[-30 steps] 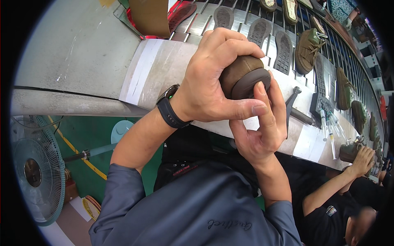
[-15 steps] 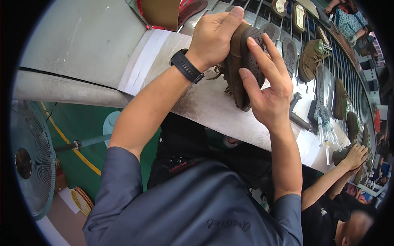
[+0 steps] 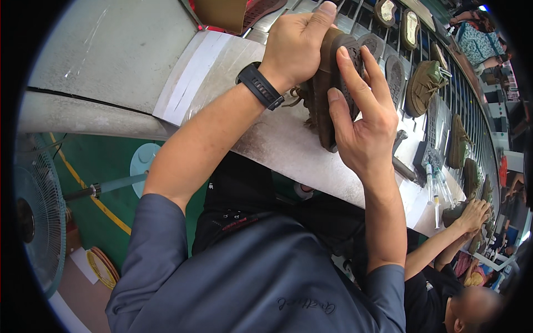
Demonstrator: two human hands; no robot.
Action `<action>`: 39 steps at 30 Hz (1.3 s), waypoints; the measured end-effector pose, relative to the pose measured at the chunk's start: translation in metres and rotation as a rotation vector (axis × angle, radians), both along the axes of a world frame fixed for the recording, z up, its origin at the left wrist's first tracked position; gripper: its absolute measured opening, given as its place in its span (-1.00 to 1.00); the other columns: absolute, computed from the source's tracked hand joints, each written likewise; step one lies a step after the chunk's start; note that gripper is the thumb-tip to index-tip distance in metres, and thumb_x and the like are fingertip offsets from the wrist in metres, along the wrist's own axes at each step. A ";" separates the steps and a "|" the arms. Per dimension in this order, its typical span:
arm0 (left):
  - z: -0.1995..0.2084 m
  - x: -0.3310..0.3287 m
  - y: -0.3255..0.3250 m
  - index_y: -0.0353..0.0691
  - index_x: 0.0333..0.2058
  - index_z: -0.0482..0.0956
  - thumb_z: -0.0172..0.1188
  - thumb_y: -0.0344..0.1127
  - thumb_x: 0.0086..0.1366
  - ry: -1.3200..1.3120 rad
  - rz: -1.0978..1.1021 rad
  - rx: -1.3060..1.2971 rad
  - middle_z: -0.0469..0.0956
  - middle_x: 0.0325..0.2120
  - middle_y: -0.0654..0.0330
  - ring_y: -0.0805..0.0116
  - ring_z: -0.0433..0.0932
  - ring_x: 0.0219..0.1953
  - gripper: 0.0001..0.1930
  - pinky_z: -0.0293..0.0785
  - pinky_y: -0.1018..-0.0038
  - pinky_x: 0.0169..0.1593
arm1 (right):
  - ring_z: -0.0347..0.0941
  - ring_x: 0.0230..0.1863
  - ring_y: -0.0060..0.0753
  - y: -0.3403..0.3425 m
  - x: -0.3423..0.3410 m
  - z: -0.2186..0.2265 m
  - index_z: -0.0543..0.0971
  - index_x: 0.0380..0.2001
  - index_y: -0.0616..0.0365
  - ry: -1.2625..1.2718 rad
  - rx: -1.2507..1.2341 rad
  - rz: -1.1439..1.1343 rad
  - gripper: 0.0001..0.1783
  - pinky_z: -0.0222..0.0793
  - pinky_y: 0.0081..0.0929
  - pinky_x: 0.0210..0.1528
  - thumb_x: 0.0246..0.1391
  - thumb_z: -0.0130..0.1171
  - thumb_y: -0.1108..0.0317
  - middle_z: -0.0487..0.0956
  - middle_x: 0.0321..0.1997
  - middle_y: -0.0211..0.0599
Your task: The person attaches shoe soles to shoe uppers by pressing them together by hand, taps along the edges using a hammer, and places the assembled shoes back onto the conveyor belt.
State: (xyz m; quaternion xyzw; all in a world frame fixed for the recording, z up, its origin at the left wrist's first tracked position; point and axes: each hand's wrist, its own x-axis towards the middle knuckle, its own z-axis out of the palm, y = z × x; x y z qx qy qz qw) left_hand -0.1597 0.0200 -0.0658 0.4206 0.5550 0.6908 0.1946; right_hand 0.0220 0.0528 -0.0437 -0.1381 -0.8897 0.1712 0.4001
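A brown lace-up shoe (image 3: pixel 322 114) is held up on its side above the near table edge, its dark patterned sole turned to the right and its laces hanging on the left. My left hand (image 3: pixel 294 51), below a black wristwatch (image 3: pixel 260 86), is closed round the upper end of the shoe. From the right, my right hand (image 3: pixel 368 125) rests its thumb and fingertips against the sole. Part of the sole is covered by these fingers. Just right of my right hand lies a hammer (image 3: pixel 403 167).
Syringes (image 3: pixel 436 212) lie beside a dark block (image 3: pixel 425 155). Loose soles (image 3: pixel 395 75) and brown-green shoes (image 3: pixel 426 89) line the metal-barred rack. A co-worker's hands (image 3: pixel 474 215) handle a shoe at right. A red box (image 3: pixel 221 14) stands at upper left, a fan (image 3: pixel 39 216) at lower left.
The whole view has shifted slightly. Both hands keep nearly the same grip on the shoe, which is barely turned. The co-worker's hands stay at the shoe on the right.
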 end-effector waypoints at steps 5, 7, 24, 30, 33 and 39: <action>-0.050 -0.006 0.009 -0.35 -0.44 0.74 -0.01 0.27 0.58 -0.066 0.077 -0.190 0.65 -0.59 0.13 0.37 0.59 -0.45 -0.26 0.48 0.37 -0.29 | 0.75 -0.20 -0.19 0.012 -0.002 0.023 0.67 0.24 0.05 -0.253 -0.530 -0.040 -0.54 0.63 -0.37 -0.13 0.30 0.36 0.26 0.74 -0.03 0.09; -0.061 0.002 0.010 -0.34 -0.45 0.74 0.00 0.26 0.57 -0.141 0.020 -0.163 0.63 -0.61 0.17 0.40 0.55 -0.47 -0.27 0.45 0.37 -0.32 | 0.71 -0.38 -0.36 0.034 0.001 0.002 0.67 0.18 0.26 -0.255 -0.598 -0.118 -0.44 0.60 -0.40 -0.25 0.25 0.42 0.10 0.77 -0.24 0.00; -0.070 0.001 -0.008 -0.32 -0.41 0.71 0.16 0.20 0.53 -0.090 -0.037 -0.205 0.59 -0.57 0.33 0.61 0.49 -0.46 -0.39 0.42 0.57 -0.34 | 0.67 -0.50 -0.36 0.032 -0.021 0.004 0.74 -0.05 0.42 -0.578 -0.491 -0.190 -0.36 0.56 -0.37 -0.37 0.19 0.45 -0.07 0.72 -0.51 -0.07; -0.075 0.009 -0.005 -0.33 -0.21 0.73 0.23 0.14 0.50 -0.055 -0.002 -0.126 0.68 -0.45 0.25 0.53 0.60 -0.37 -0.47 0.53 0.54 -0.23 | 0.72 -0.45 -0.33 0.019 -0.019 -0.018 0.74 -0.07 0.37 -0.389 -0.415 -0.251 -0.46 0.60 -0.38 -0.34 0.22 0.46 0.01 0.75 -0.46 -0.04; -0.077 0.008 -0.006 -0.34 -0.07 0.71 0.30 0.11 0.45 0.025 0.005 -0.045 0.73 -0.35 0.19 0.48 0.66 -0.28 -0.48 0.59 0.51 -0.14 | 0.70 -0.44 -0.38 0.025 -0.015 -0.025 0.74 -0.06 0.36 -0.351 -0.536 -0.247 -0.48 0.59 -0.42 -0.31 0.23 0.46 0.04 0.77 -0.40 -0.07; -0.078 0.007 -0.007 -0.35 -0.06 0.71 0.34 0.13 0.40 0.065 0.041 -0.103 0.74 -0.32 0.15 0.43 0.69 -0.26 -0.45 0.61 0.49 -0.13 | 0.73 -0.28 -0.40 0.022 0.009 -0.030 0.71 0.03 0.36 -0.323 -0.663 -0.120 -0.53 0.62 -0.47 -0.17 0.24 0.46 0.18 0.79 -0.27 -0.05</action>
